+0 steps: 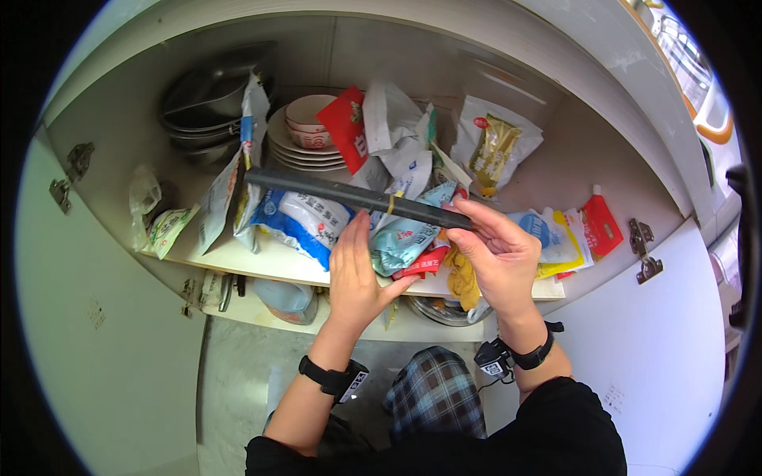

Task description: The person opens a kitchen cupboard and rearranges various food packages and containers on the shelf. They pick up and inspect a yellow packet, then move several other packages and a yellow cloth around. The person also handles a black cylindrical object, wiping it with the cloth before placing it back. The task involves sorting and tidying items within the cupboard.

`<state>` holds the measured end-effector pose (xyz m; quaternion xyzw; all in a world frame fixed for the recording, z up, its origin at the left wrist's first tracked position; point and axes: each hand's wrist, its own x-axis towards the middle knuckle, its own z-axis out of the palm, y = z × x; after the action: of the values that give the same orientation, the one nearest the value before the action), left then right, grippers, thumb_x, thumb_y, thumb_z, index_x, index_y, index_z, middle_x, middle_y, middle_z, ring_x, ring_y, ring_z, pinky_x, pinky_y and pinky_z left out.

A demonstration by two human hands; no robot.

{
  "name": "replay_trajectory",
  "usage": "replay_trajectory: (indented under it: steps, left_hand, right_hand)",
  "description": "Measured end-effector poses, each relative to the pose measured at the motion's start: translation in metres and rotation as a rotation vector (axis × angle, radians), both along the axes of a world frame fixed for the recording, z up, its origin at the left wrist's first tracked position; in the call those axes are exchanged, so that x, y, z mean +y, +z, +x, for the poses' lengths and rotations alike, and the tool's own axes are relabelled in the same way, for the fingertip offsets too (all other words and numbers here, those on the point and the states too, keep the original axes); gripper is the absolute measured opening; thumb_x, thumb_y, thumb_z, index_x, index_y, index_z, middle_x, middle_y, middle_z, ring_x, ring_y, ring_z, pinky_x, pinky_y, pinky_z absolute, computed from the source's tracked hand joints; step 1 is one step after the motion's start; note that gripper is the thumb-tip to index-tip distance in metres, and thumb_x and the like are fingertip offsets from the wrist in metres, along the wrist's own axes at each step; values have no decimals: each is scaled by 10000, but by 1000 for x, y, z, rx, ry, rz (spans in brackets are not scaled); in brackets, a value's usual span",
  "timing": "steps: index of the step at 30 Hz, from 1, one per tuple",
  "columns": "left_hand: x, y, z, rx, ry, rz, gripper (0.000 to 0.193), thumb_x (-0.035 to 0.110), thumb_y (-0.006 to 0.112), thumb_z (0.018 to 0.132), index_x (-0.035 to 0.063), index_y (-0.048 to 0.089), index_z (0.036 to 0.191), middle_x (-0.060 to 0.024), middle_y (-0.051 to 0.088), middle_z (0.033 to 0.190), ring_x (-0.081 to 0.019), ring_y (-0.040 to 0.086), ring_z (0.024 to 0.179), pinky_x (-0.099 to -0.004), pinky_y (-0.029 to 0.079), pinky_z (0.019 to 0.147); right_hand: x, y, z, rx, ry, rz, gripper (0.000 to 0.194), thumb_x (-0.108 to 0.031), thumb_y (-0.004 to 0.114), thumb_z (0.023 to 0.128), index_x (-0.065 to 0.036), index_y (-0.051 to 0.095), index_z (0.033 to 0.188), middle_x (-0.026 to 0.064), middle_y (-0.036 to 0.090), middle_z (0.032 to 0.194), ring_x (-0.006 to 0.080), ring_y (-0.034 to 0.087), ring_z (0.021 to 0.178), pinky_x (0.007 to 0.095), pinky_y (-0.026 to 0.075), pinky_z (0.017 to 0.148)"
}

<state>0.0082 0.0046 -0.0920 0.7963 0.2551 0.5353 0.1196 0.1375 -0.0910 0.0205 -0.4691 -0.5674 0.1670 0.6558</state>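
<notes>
My right hand grips the near end of a long black bar, thumb below and fingers above. A thin yellowish band circles the bar, which slants across the front of the cupboard shelf. My left hand is at the shelf's front edge, thumb spread from the fingers. Its fingertips are just under the bar; whether they touch it I cannot tell. Beside this hand lie a blue-and-white plastic packet and a crumpled teal packet. A red packet lies by the left thumb.
Behind are stacked dark pans, plates with bowls, and a bag with a gold label. A yellow cloth hangs over the shelf edge. Open doors flank me; a plastic jug stands below.
</notes>
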Motion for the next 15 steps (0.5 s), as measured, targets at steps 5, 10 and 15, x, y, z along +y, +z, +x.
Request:
replay_trajectory:
  steps: [5,10,15]
  left_hand:
    - [-6,-3,-1,8,42,-18,962,365,812,579,-53,326,1296,-230,425,1255,-386,425,1167,-452,344,963]
    - [-11,-1,-14,-23,62,-53,861,292,794,632,-55,345,1280,-229,420,1266,-390,414,1179,-462,333,979]
    - [-14,7,-45,-441,94,-352,411,100,583,823,-48,471,1190,-175,548,1130,-285,526,1038,-363,410,895]
  right_hand:
    - [13,0,-19,-76,84,25,329,114,616,782,96,558,1105,197,619,1044,221,624,950,321,515,859]
    - [19,0,-33,-199,81,86,341,112,645,760,95,564,1090,199,621,1029,232,631,941,325,525,851]
    - [27,0,-52,-181,145,122,331,108,654,757,86,571,1077,183,621,1024,224,629,940,320,522,851]
